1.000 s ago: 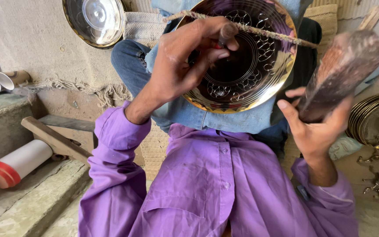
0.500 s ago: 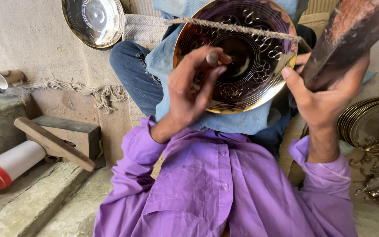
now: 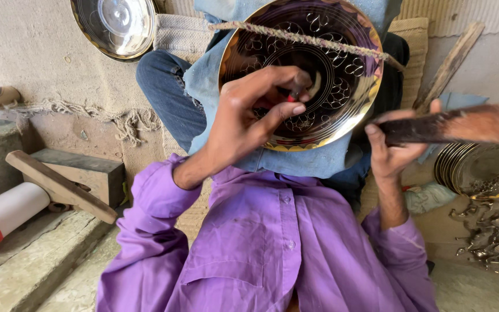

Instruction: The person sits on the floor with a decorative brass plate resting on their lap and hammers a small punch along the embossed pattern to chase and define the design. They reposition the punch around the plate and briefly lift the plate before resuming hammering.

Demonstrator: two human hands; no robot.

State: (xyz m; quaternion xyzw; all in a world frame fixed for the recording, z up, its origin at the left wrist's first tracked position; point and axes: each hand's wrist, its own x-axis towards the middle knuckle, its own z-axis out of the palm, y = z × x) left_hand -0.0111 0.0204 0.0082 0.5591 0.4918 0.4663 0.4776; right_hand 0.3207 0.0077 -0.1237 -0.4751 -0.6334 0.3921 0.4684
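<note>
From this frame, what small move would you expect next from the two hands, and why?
Probably a light tap: the right hand would bring the dark wooden mallet down onto the small tool pinched in the left hand. That tool's tip appears set against the patterned brass plate, among its cut motifs, while the mallet is raised off to the side and apart from it.

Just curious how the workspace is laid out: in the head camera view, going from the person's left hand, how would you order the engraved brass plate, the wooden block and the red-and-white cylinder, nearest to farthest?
1. Engraved brass plate: right under the left hand, at the fingertips.
2. Wooden block: lower left, on the stone step.
3. Red-and-white cylinder: far left edge, beyond the block.
</note>
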